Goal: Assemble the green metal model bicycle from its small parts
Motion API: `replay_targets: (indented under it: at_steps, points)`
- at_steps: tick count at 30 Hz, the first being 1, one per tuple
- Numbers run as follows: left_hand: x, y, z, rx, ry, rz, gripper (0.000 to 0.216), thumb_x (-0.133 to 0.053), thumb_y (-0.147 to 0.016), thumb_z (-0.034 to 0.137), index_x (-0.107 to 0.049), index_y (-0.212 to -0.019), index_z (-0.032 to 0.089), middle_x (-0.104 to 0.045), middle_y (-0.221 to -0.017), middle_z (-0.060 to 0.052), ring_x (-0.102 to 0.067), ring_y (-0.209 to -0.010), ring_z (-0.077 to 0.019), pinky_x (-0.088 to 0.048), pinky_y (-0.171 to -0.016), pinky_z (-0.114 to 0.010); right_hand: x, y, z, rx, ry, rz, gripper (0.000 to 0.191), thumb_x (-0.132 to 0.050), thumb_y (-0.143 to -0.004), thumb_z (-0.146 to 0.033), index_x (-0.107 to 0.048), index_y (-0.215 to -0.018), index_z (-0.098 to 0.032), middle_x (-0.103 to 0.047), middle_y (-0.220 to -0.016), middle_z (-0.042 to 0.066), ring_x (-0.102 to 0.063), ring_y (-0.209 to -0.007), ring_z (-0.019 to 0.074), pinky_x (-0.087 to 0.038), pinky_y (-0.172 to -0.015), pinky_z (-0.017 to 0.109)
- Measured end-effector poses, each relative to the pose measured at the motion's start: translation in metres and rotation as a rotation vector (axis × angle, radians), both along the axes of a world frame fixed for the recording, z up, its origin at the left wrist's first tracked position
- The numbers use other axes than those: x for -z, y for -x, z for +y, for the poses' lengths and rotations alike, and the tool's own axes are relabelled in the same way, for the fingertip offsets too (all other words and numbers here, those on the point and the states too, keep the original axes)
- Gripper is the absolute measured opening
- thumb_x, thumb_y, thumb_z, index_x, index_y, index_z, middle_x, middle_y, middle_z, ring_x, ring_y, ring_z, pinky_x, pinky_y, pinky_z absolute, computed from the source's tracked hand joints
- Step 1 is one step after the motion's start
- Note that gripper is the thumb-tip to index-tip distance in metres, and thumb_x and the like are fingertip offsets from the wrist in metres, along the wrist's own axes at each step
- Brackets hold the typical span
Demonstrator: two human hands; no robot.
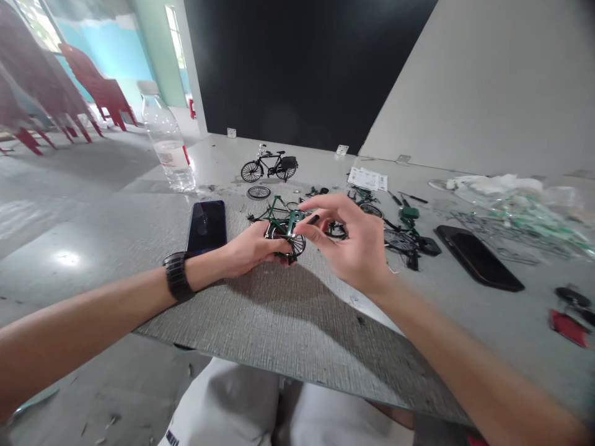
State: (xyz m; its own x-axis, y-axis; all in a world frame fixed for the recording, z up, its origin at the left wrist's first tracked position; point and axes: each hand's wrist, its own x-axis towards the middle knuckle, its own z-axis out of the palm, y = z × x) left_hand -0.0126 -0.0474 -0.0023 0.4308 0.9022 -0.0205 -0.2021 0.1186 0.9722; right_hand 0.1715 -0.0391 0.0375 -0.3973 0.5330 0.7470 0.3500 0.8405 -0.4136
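Observation:
My left hand (260, 248) is closed around the rear wheel end of a small green model bicycle (277, 210), keeping it just over the table. Close by on the right, my right hand (348, 238) pinches a short black piece (313, 219) between thumb and forefinger, beside the green rear rack of the model. Its other fingers are curled, and some of the parts behind them are hidden. A finished black model bicycle (269, 164) stands upright farther back. A loose spoked wheel (258, 192) lies in front of it.
A water bottle (167, 142) and a dark phone (207, 226) are on the left. To the right are loose bicycle parts (402, 238), a black phone (478, 257), plastic bags (525, 204), a paper sheet (368, 179) and red-and-black items (569, 327). A black panel (297, 68) rises behind.

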Motion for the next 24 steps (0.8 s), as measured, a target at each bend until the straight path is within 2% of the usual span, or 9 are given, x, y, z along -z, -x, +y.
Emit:
replay_targets:
  at_steps: [4,7,11,17,24]
  points:
    - [0.0012,0.0011,0.0003,-0.01,0.002,-0.021,0.016,-0.069,-0.076,0.019,-0.06,-0.086,0.01,-0.063,-0.074,-0.004,-0.065,-0.068,-0.0156,-0.051,-0.065,-0.029,-0.0018,-0.0024,-0.0017,-0.077,-0.027,-0.071,0.018,-0.055,-0.1,-0.026,-0.068,-0.112,-0.026,-0.076,-0.1,0.003,-0.071,-0.088,0.0168,-0.057,-0.077,0.032]
    - [0.0008,0.0008,0.0004,-0.015,0.01,-0.006,0.015,-0.068,-0.076,0.018,-0.059,-0.086,0.011,-0.064,-0.073,-0.004,-0.065,-0.066,-0.0151,-0.051,-0.063,-0.028,-0.0048,-0.0053,-0.0013,-0.101,0.013,-0.096,0.022,-0.05,-0.102,-0.023,-0.068,-0.113,-0.025,-0.076,-0.105,0.003,-0.071,-0.096,0.0175,-0.057,-0.083,0.032]
    - [0.0006,0.0001,0.0004,-0.026,0.008,0.012,0.01,-0.066,-0.075,0.015,-0.058,-0.079,0.011,-0.064,-0.069,-0.004,-0.064,-0.062,-0.0139,-0.05,-0.062,-0.027,-0.0061,-0.0063,-0.0002,-0.059,0.089,-0.067,0.017,-0.054,-0.1,-0.028,-0.07,-0.096,-0.023,-0.076,-0.092,0.002,-0.071,-0.085,0.017,-0.057,-0.075,0.03]
    - [0.0022,-0.0001,0.0005,-0.005,-0.038,0.028,0.009,-0.067,-0.075,0.015,-0.06,-0.079,0.01,-0.065,-0.07,-0.005,-0.064,-0.062,-0.0138,-0.049,-0.061,-0.027,-0.0027,-0.0047,0.0017,-0.022,0.158,0.009,0.02,-0.065,-0.093,-0.041,-0.067,-0.088,-0.022,-0.072,-0.079,0.003,-0.069,-0.075,0.0181,-0.055,-0.066,0.031]
    - [0.0031,0.0008,0.0017,0.001,-0.054,0.054,0.009,-0.067,-0.077,0.017,-0.061,-0.078,0.01,-0.066,-0.07,-0.005,-0.063,-0.062,-0.0134,-0.05,-0.062,-0.027,0.0015,-0.0023,0.0031,0.035,0.079,0.04,0.032,-0.072,-0.086,-0.05,-0.059,-0.078,-0.022,-0.067,-0.071,0.001,-0.06,-0.061,0.0142,-0.049,-0.056,0.029]
